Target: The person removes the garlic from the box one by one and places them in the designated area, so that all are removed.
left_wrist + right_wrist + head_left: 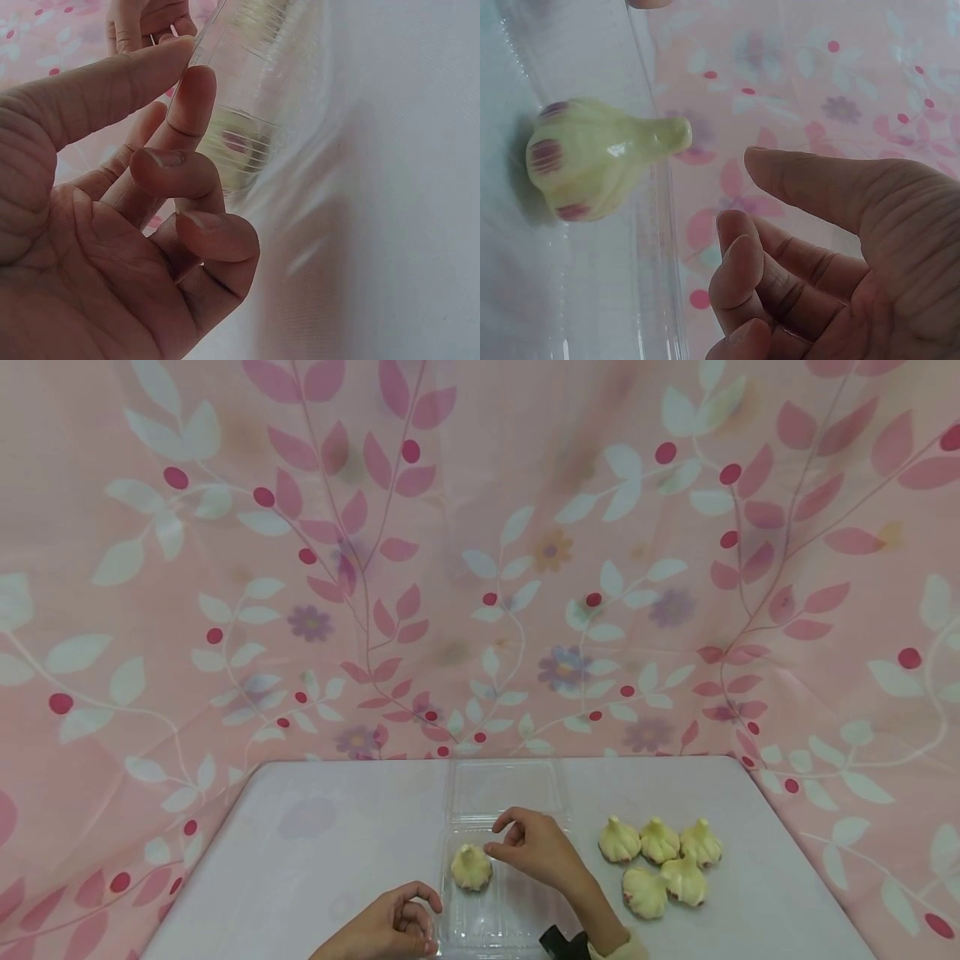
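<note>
A pale yellow-green garlic bulb [471, 867] with purple patches [546, 155] stands in the left part of a clear plastic clamshell box [510, 935]. My right hand [536, 847] hovers over the box just right of the bulb. In the right wrist view its thumb and bent fingers are apart from the bulb's stem, with nothing between them. My left hand [390, 922] is at the box's left rim, fingers loosely bent. In the left wrist view its thumb tip and index fingertip [196, 82] lie by the rim; firm contact is unclear.
Several more garlic bulbs [660, 841] sit grouped on the white table [757, 877], right of the box. The box's lid [508, 789] lies folded back toward the far edge. Behind the table hangs a pink leaf-patterned cloth [480, 568].
</note>
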Available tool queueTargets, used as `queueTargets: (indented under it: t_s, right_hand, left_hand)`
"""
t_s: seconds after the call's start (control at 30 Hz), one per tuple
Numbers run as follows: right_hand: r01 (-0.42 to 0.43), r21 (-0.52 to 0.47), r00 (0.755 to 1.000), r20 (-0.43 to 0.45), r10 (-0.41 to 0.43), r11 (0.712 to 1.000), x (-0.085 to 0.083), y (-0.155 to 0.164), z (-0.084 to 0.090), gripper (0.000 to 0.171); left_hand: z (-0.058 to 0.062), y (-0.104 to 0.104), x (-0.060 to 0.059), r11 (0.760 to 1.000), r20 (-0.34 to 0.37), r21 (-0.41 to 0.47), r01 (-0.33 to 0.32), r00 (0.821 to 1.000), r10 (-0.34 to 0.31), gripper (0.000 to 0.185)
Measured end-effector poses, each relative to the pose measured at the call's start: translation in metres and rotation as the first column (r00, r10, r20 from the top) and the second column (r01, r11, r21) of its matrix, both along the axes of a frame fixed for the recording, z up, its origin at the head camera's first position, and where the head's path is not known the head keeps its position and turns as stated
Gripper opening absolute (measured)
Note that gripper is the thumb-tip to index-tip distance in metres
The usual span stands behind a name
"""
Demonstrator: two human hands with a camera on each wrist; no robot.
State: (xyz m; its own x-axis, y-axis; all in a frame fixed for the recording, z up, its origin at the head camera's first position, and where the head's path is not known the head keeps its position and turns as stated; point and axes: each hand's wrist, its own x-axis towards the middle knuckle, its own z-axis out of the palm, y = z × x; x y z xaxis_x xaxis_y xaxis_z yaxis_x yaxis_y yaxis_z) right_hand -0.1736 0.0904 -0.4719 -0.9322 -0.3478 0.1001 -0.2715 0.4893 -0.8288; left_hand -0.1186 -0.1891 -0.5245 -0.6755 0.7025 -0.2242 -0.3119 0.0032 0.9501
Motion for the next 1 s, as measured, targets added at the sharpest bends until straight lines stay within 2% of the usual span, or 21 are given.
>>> queueTargets:
  t_s: [0.23, 0.57, 1.0]
  right_hand:
    - [-0.029, -0.018, 0.999, 0.014, 0.029, 0.999, 0.000, -0.010, 0.001, 0.025]
    - [-0.009, 0.047, 0.998, 0.065, 0.006, 0.999, -0.001, -0.017, -0.004, 0.031]
    - [0.019, 0.119, 0.999, 0.035, -0.023, 0.993, 0.001, -0.027, -0.004, 0.028]
  left_hand:
    - [0.000, 0.000, -0.001, 1.000, 0.005, -0.003, -0.001, 1.000, 0.001, 0.041]
    - [0.000, 0.000, 0.000, 1.000, 0.011, -0.006, -0.003, 1.000, 0.003, 0.039]
    - [0.001, 0.001, 0.000, 0.999, -0.006, -0.031, -0.012, 1.000, 0.012, 0.041]
